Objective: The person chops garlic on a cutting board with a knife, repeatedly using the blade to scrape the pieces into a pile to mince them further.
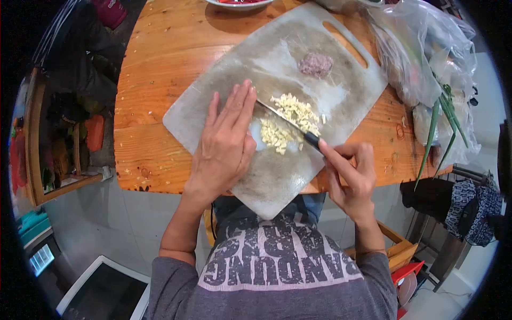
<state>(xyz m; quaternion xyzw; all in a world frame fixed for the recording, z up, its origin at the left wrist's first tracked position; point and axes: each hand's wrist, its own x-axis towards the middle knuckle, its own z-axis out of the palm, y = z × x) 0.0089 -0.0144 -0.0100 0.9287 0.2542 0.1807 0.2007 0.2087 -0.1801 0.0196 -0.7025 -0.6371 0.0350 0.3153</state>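
Observation:
A worn grey-white cutting board point(213, 80) lies at an angle on the wooden table. My right hand point(349, 178) is wrapped round the black handle of a knife point(288, 122), whose blade points up and left across pale chopped pieces point(276, 134). More of these pieces point(296, 109) lie on the blade's far side. My left hand point(226, 138) is flat over the board's left part, fingers stretched out, with its fingertips beside the knife's tip. A small mound of purplish minced food point(316, 64) sits farther up the board, near the handle slot.
Clear plastic bags point(416, 48) and long green leaves point(450, 114) lie at the wooden table's point(154, 106) right side. A plate point(240, 5) with red contents stands at the far edge. A wooden shelf point(34, 138) is on the left.

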